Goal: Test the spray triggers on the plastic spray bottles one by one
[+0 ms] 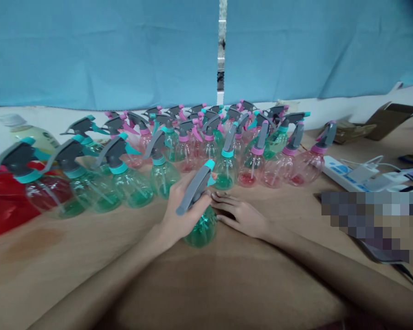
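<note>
A green see-through spray bottle (200,233) with a grey and turquoise trigger head stands upright on the wooden table in front of me. My left hand (179,208) is closed around its neck, just under the head. The fingers' far side is hidden behind the bottle. To the right, my right hand (246,216) rests low over the table with its fingers stretched toward the bottle. Its fingertips are beside the bottle; whether they touch it I cannot tell. Closest behind the hands are another green spray bottle (224,175) and a pink spray bottle (250,172).
Several green and pink spray bottles fill the back of the table. At the far left are a red plastic bag (3,206) and a white-capped bottle (30,133). A power strip (344,173), a cardboard box (387,121) and a partly blurred-out flat device (371,229) lie right. A blue cloth (124,55) covers the wall.
</note>
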{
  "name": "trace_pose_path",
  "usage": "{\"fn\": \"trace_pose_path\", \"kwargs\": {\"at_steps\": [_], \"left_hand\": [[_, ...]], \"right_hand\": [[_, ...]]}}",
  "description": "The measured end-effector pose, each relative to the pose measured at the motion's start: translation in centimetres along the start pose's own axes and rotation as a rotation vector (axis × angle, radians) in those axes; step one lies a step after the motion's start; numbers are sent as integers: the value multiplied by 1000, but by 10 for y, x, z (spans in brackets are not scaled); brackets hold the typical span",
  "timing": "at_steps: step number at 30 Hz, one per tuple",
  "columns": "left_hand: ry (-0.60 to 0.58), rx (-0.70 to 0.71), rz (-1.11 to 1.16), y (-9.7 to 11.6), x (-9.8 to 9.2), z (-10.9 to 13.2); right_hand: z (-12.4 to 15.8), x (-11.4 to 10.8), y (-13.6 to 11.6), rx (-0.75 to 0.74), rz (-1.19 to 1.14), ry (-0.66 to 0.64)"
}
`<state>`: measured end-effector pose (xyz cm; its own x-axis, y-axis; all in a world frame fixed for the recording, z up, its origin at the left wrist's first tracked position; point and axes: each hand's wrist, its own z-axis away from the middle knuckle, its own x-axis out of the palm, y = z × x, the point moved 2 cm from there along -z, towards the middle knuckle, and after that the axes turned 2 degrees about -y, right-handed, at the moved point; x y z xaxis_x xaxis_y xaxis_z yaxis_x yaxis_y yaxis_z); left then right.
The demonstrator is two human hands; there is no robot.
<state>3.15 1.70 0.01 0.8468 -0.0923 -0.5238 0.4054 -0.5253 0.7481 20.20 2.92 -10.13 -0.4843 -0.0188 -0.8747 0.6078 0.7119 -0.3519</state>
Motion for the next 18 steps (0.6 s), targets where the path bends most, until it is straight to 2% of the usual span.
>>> {"fn": "trace_pose_path", "kwargs": {"at_steps": [18], "left_hand": [[30, 35, -34, 1, 0, -1]], "right_hand": [[0, 0, 0, -6, 6, -4]]}}
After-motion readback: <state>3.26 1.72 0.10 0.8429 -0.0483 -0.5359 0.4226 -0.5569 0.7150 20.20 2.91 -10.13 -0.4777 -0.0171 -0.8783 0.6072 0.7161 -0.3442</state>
